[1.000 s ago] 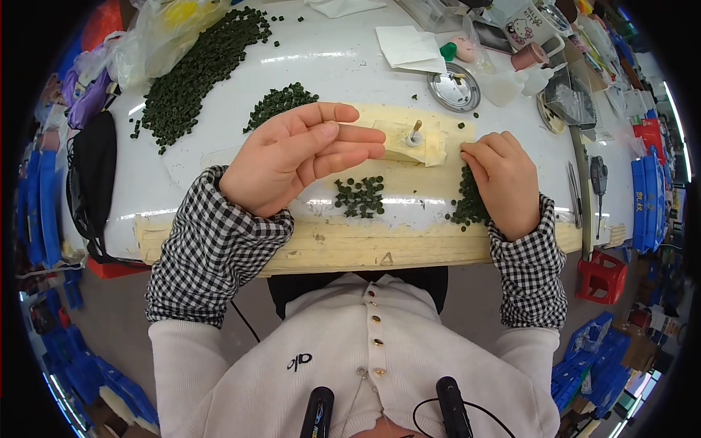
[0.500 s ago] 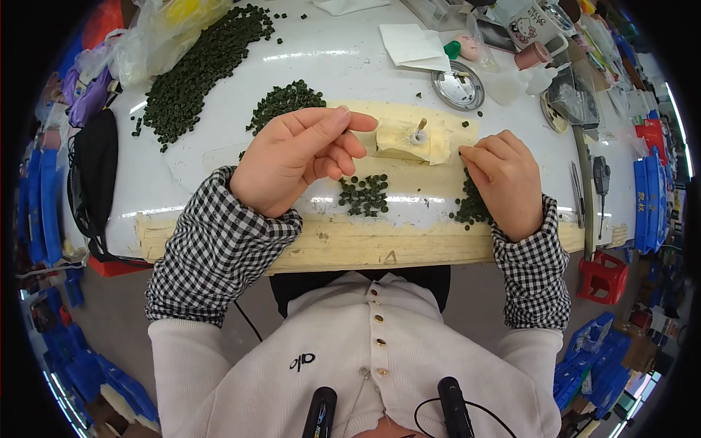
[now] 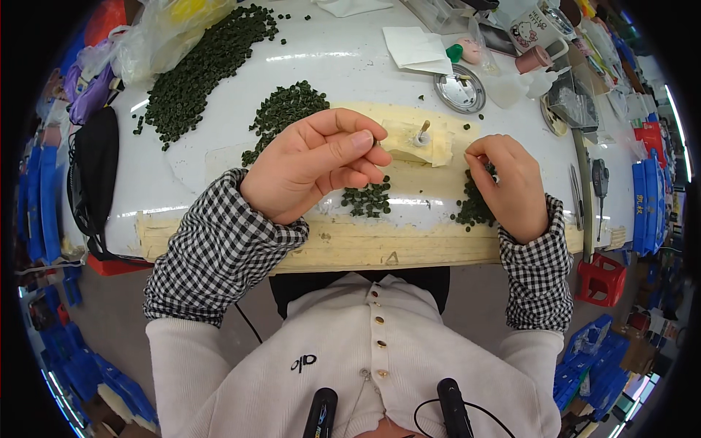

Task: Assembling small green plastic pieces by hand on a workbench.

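Observation:
My left hand [image 3: 318, 160] pinches a small dark piece [image 3: 374, 140] between thumb and forefinger, to the left of a block covered in yellowish tape [image 3: 409, 146]. A short upright peg [image 3: 423, 130] with a pale base stands on that block. My right hand [image 3: 511, 186] is closed in a pinch at the block's right; whatever its fingertips hold is hidden or too small to name. Below it, partly covered, lies a cluster of small dark green round pieces [image 3: 473, 208]. Another small group of green pieces [image 3: 369, 198] sits in front of the block.
A large heap of green pieces [image 3: 197, 87] and a smaller heap [image 3: 288, 109] spread over the table's left. Further right lie a round metal lid [image 3: 460, 89], white paper [image 3: 416, 50], a mug [image 3: 537, 29] and tweezers [image 3: 577, 191]. A wooden strip [image 3: 409, 244] edges the table's front.
My left hand has moved slightly right, and a dark piece now shows at its fingertips. The right hand has shifted a little right; the dark speck at its fingertips no longer shows.

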`<state>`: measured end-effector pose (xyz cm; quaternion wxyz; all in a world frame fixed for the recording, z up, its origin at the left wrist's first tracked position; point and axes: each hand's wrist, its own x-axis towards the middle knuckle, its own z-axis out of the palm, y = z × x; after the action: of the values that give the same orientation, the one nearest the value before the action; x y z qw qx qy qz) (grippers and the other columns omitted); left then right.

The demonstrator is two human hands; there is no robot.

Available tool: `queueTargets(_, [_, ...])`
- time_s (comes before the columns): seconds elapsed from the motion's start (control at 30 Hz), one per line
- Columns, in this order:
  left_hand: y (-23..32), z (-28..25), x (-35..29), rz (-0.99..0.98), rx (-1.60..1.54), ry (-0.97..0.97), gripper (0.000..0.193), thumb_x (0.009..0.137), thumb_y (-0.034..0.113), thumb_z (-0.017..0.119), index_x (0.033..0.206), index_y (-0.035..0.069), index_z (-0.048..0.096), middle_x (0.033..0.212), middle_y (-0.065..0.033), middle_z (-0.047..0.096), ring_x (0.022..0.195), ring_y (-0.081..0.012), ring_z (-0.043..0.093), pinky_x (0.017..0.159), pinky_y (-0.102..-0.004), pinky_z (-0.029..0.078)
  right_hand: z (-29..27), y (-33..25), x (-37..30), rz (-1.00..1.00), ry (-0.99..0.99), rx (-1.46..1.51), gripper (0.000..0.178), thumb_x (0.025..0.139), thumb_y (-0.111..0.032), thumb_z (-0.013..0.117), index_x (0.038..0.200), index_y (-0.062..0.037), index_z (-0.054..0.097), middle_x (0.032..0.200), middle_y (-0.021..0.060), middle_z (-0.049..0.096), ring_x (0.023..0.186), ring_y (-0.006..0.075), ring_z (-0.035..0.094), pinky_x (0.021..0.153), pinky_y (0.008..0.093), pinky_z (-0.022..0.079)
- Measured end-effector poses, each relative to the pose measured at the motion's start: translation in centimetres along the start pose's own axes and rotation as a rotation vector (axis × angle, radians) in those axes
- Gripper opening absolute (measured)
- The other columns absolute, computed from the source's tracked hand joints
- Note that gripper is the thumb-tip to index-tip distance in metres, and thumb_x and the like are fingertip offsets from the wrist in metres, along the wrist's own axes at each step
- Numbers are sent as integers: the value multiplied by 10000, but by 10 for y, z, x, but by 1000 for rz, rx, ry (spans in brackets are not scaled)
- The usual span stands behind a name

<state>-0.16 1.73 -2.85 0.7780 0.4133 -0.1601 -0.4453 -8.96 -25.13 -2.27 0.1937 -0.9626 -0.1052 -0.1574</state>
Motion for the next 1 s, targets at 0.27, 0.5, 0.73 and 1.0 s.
queueTargets(0.27, [-2,5,-2,27,-28,105,174,933,85,536,1082,23,601,879,-32,628,763,-81,581,714,-202,500,-38,-55,29,-132,154,284,137,735,73,683,853,19,642,787,90,648,684,166,639,605,244,508])
queueTargets(0.5, [1,9,-3,54,-49,109,260,932,85,533,1179,17,576,946,-46,632,813,-89,580,746,-210,492,-14,-64,42,-144,111,621,174,759,65,667,917,-8,677,802,97,673,697,174,647,641,259,506])
queueTargets(0.73, [0,14,-3,71,-37,129,156,904,41,568,1057,21,589,954,-94,653,809,-123,638,723,-230,530,-3,-58,41,-120,15,748,183,789,56,636,956,-5,679,837,100,676,778,182,647,700,271,505])
queueTargets(1.0, [-2,19,-4,121,101,154,135,890,6,573,1026,10,572,913,-108,654,792,-142,657,687,-235,542,8,-62,34,45,-42,947,179,833,34,614,1002,10,667,914,115,646,826,162,643,760,259,519])
